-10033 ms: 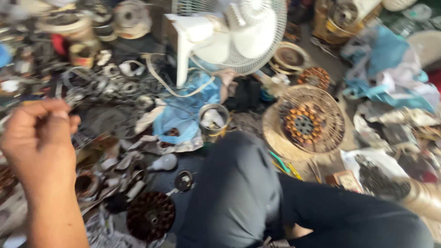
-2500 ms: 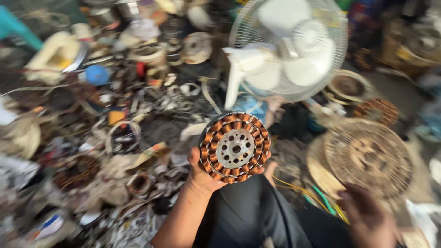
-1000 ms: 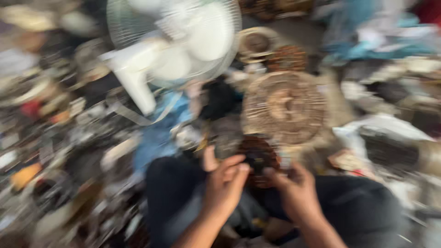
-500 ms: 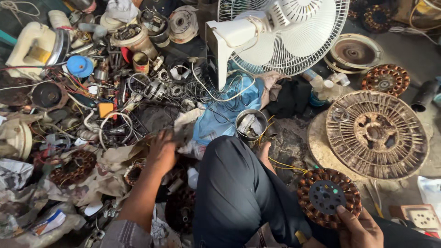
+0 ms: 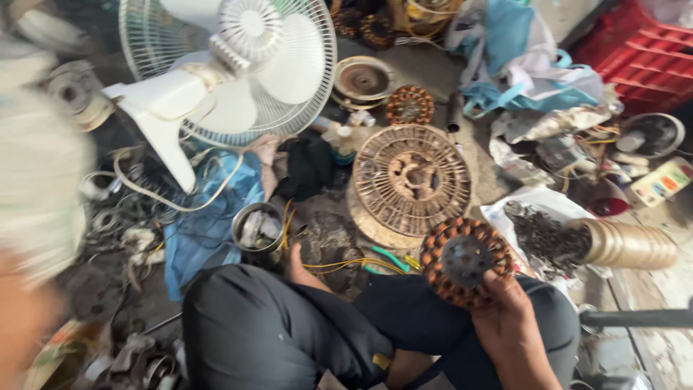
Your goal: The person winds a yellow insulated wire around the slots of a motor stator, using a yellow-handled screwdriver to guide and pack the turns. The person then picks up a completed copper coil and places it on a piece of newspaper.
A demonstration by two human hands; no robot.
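Blurring the frame's left edge, the left hand (image 5: 25,318) is indistinct.

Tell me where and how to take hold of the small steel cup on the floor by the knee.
Take the steel cup by its rim, from above. It stands upright with its mouth open to the camera, so the top edge is free. Its sides are crowded: blue cloth on one side, yellow wires on the other, the knee right below. Pinching one wall, fingers inside, looks easiest.

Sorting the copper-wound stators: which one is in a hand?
The stator with the grey hub, gripped by the right hand; the smaller stator lies on the ground beyond the fan guard.
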